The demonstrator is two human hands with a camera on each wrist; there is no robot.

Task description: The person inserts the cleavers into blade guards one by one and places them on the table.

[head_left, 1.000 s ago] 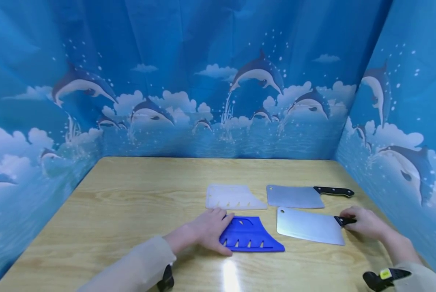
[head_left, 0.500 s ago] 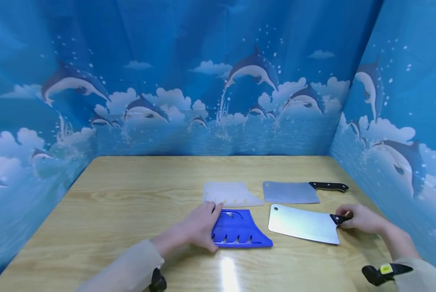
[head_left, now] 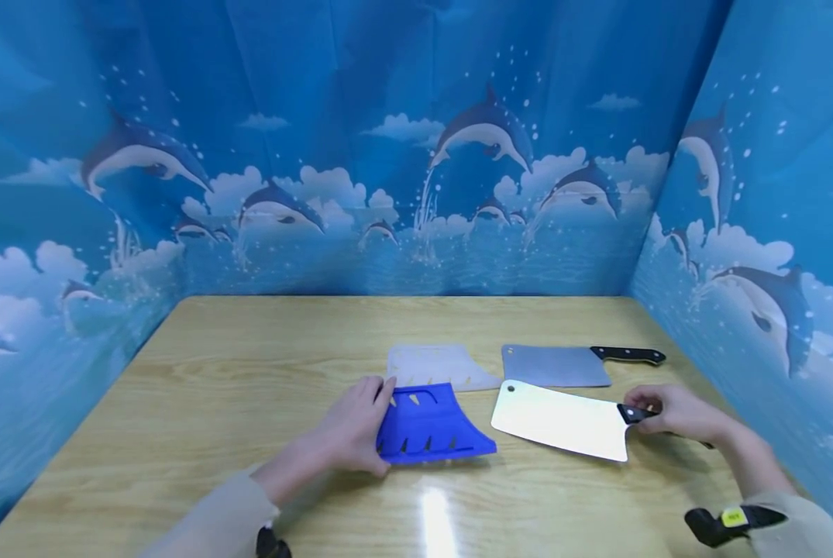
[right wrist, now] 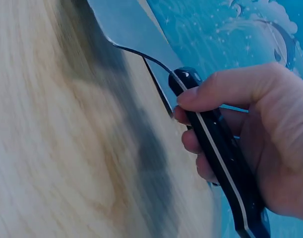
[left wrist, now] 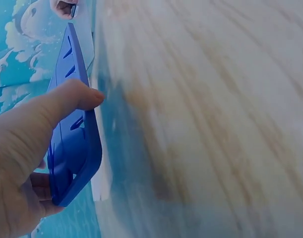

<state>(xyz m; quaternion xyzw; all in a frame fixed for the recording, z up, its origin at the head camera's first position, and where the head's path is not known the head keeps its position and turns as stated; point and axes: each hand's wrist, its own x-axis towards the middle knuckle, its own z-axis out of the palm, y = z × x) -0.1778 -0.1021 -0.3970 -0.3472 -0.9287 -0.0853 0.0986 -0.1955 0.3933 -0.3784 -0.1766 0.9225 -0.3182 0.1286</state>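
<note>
My left hand [head_left: 360, 425] grips the left end of a blue plastic plate [head_left: 430, 426], flat and slotted with one pointed corner. Its thumb lies on the near edge and the other fingers curl at the far side, as the left wrist view shows. The plate is tilted, raised off the table. On the right, my right hand [head_left: 677, 415] holds a cleaver [head_left: 562, 421] by its black riveted handle [right wrist: 215, 144], thumb along the top and fingers wrapped beneath. The cleaver's wide bright blade points left, lifted over its shadow.
A whitish translucent plate [head_left: 440, 364] of similar shape lies behind the blue one, partly covered by it in the head view. Beside it rests a second cleaver [head_left: 555, 366], black handle to the right. Dolphin-printed blue curtains [head_left: 360, 155] border the wooden table [head_left: 249, 349].
The blue plate has risen from the table and shifted left with my left hand. My right hand has picked up the near cleaver and drawn it slightly left, its blade now brighter.
</note>
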